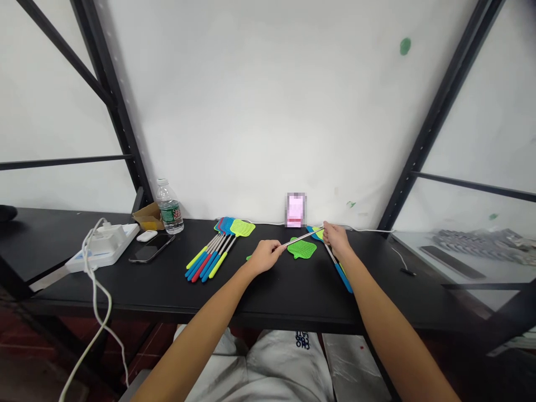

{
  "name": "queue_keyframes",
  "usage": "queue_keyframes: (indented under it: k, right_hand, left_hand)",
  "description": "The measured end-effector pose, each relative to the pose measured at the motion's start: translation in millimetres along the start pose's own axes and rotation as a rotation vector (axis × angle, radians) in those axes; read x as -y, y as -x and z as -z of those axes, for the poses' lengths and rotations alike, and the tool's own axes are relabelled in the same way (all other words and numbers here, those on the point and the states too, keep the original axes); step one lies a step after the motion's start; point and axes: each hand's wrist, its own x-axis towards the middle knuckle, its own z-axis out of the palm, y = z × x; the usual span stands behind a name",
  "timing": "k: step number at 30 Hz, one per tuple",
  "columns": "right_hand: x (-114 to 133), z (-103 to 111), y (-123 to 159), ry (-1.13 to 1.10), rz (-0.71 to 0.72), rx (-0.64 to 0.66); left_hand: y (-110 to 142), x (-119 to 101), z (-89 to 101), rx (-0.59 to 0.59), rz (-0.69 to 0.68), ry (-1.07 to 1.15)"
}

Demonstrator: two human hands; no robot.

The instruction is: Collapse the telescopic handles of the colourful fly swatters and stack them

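A thin metal fly swatter rod (305,237) stretches at a slant between my two hands, just above the black table. My left hand (267,255) is closed around its lower left end, and my right hand (335,239) pinches the upper right end. Below the rod a green fly swatter head (301,249) lies flat; whether it is joined to the rod I cannot tell. A bit of green (248,258) shows beside my left hand. Partly behind my right hand lie fly swatters with blue handles (343,278) and blue and yellow-green heads.
Fanned out at left are several fly swatters (209,259) with coloured handles. Further left stand a water bottle (169,207), a phone (151,248), a white case (147,236), a small box (148,216) and a power strip (103,245). A blurred-out screen (296,210) leans against the wall.
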Motion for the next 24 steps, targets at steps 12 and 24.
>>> queue_keyframes:
  k: [12, 24]
  right_hand:
    - [-10, -10, 1, -0.110, -0.185, 0.086]
    - [-11, -11, 3, -0.011, -0.207, -0.009]
  left_hand:
    - [5, 0, 4.9, -0.093, 0.020, -0.252]
    - [4, 13, 8.6, -0.123, 0.231, -0.523]
